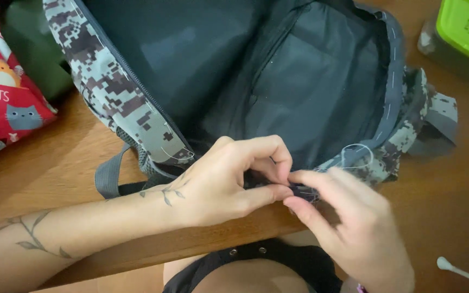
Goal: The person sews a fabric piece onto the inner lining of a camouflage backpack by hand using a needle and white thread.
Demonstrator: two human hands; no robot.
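A grey pixel-camouflage backpack (pixel 104 81) lies open on a wooden table (pixel 451 195), its dark lining facing up. My left hand (pixel 221 184) pinches the bag's near edge between thumb and fingers. My right hand (pixel 348 222) meets it from the right, thumb and forefinger closed on the same dark edge of fabric (pixel 299 191). A loop of thin white thread (pixel 356 154) stands up from the bag's edge just above my right fingers. Whether a needle is held cannot be seen.
A red cloth pouch with cat pictures (pixel 4 87) lies at the far left beside something dark green (pixel 33 49). A lime-green lidded box (pixel 465 27) stands at the top right. A cotton swab (pixel 457 270) lies at the lower right. A grey strap (pixel 107 173) hangs toward the table's near edge.
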